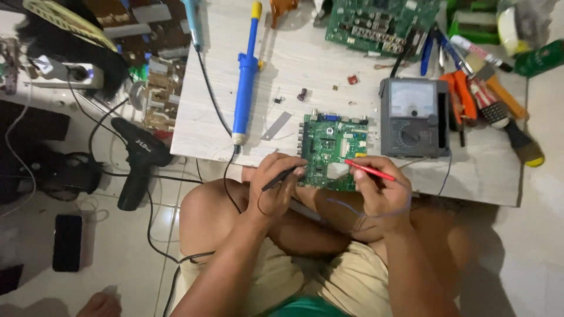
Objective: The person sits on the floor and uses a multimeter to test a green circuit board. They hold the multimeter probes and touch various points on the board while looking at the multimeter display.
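A small green circuit board lies at the near edge of a low white table. My left hand grips a black test probe whose tip touches the board's left edge. My right hand pinches a red test probe, its tip resting on the board's right part. Thin leads run from both probes toward a grey analogue multimeter just right of the board. My bare knees sit under the table edge.
A blue desoldering pump lies left of the board. A larger green board sits at the back. Screwdrivers and pliers crowd the right side. On the floor to the left are a black power drill, a phone and cables.
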